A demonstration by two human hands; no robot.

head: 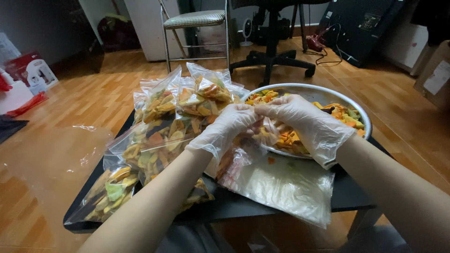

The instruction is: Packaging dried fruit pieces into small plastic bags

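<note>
Both my hands wear thin clear plastic gloves. My left hand (228,127) and my right hand (307,122) meet at the near rim of a round metal bowl (323,92) of mixed dried fruit and vegetable chips (346,114). Between them they pinch the mouth of a clear plastic bag (281,185) that lies flat in front of the bowl, with a few chips inside. Several filled clear bags of chips (161,136) are piled to the left of my left hand on a low black table (349,192).
A loose sheet of clear plastic (56,154) lies on the wooden floor at left. A metal chair (194,28) and a black office chair base (272,58) stand behind the table. Boxes sit at far left and far right.
</note>
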